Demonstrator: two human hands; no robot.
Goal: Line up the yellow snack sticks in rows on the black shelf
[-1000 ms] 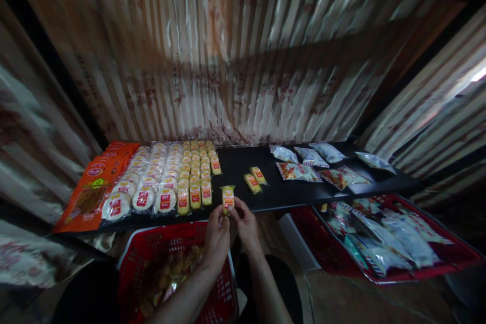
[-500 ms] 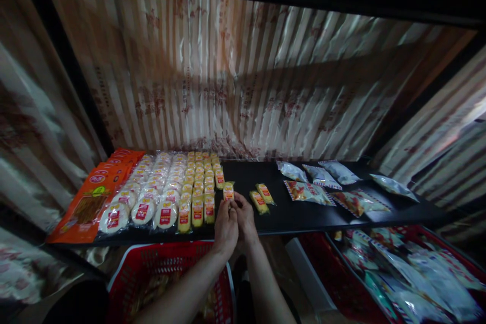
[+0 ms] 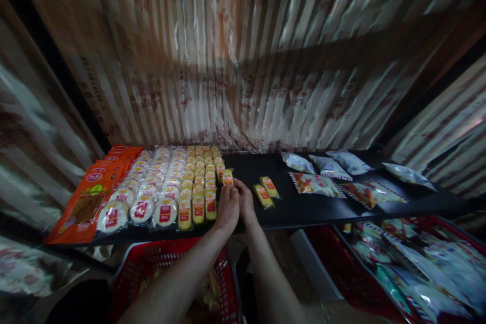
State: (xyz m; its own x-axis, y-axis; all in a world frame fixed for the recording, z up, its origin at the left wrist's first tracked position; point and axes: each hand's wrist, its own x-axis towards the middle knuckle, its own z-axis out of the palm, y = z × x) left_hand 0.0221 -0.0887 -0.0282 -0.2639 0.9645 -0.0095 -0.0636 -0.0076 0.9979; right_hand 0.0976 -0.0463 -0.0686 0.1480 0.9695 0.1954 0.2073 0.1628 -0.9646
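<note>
Between my left hand (image 3: 229, 207) and my right hand (image 3: 245, 199), a small yellow snack packet (image 3: 227, 177) with a red label stands upright at the fingertips. Both hands have their fingers closed around its lower part. The packet is beside the right end of the rows of similar yellow packets (image 3: 198, 207) on the black shelf (image 3: 281, 215). Two more yellow packets (image 3: 263, 195) lie loose on the shelf, to the right of my right hand. Left of the yellow rows are rows of round white rice-cracker packets (image 3: 166, 211).
Orange snack bags (image 3: 85, 197) lean at the shelf's left end. Silver and red bags (image 3: 317, 184) lie flat toward the right. Under the shelf, a red basket (image 3: 129, 263) stands below my forearms, and a crate of snack bags (image 3: 421, 268) sits at lower right. A striped sheet (image 3: 235, 86) hangs behind.
The hands have pushed the yellow packet slightly farther back, toward the rows' right edge. The view has tilted down a little.
</note>
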